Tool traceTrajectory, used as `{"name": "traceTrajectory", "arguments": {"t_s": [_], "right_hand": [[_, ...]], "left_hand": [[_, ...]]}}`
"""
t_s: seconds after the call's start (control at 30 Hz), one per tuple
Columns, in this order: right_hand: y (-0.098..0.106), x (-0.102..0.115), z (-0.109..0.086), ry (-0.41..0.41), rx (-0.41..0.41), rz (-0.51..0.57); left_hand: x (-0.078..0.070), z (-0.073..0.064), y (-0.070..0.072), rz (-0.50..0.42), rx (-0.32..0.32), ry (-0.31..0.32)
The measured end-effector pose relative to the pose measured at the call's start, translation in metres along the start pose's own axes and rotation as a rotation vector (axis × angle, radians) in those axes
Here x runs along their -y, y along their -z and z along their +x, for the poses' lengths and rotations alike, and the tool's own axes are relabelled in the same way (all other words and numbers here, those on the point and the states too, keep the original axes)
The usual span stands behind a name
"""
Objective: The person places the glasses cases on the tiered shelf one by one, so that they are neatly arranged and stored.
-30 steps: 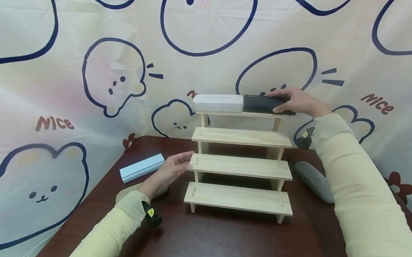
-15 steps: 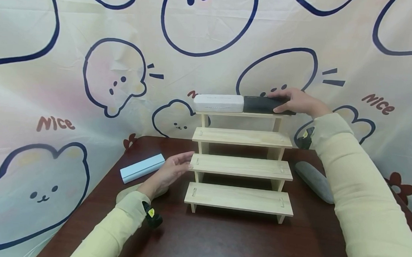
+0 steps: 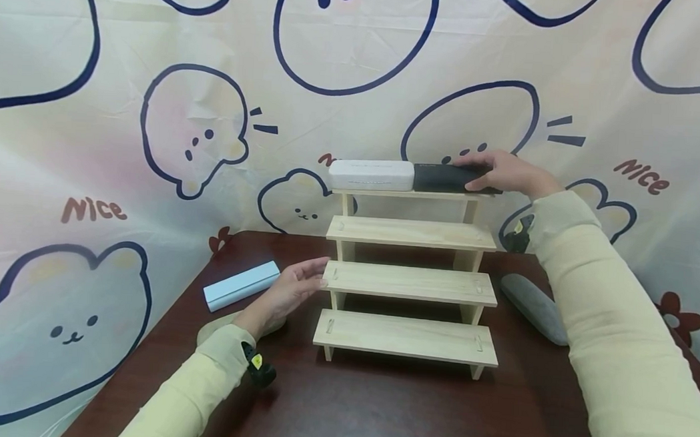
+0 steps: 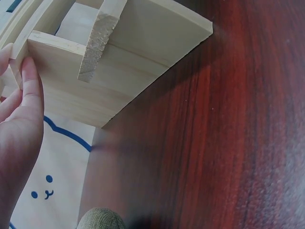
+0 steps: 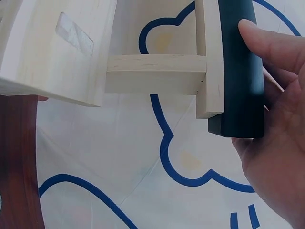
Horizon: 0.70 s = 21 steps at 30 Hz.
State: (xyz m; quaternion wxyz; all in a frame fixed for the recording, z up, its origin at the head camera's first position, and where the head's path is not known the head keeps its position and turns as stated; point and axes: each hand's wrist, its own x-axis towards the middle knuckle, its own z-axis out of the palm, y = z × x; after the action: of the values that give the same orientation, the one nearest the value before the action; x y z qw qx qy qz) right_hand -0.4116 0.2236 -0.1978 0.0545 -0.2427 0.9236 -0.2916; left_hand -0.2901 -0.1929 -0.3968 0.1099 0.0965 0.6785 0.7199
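—Arms first, in the head view: how are they lying?

—The left sleeve (image 3: 192,386) is slanting up from the bottom, bringing the left hand (image 3: 288,293) to the end of the second tier from the bottom of a wooden rack (image 3: 409,281). The right sleeve (image 3: 610,335) is stretching higher, the right hand (image 3: 506,174) arching over the top tier.

—And the surroundings?

—The rack is standing on a reddish-brown tabletop (image 3: 386,411); a pale backdrop (image 3: 331,132) with blue cartoon outlines is hanging behind. A light blue box (image 3: 241,287) is lying on the left, a grey case (image 3: 533,310) on the right.

—What is the right hand holding?

—A dark case (image 3: 439,178), lying on the top tier beside a white case (image 3: 370,176).

—Left wrist view?

—The hand is showing at the left edge, tabletop filling the right. Thumb and fingers are pinching the board's end, the gap narrow.

—Right wrist view?

—The hand is leaning in from the right, backdrop spreading behind, tabletop showing lower left. Its thumb is pressing one side of the dark case, fingers curling behind, spread only to the case's width. The case is jutting slightly past the shelf's end.
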Motion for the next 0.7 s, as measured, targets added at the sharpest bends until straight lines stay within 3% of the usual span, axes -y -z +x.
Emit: {"name": "traceTrajectory", "arguments": {"t_s": [0.37,0.7], "right_hand": [[0.002,-0.001,-0.003,-0.008,-0.035,-0.039],[0.004,-0.003,-0.015,0.042,-0.068,-0.006]], "left_hand": [[0.000,0.002,0.000,-0.013,0.002,0.001],[0.000,0.001,0.000,-0.010,0.014,-0.016]]}}
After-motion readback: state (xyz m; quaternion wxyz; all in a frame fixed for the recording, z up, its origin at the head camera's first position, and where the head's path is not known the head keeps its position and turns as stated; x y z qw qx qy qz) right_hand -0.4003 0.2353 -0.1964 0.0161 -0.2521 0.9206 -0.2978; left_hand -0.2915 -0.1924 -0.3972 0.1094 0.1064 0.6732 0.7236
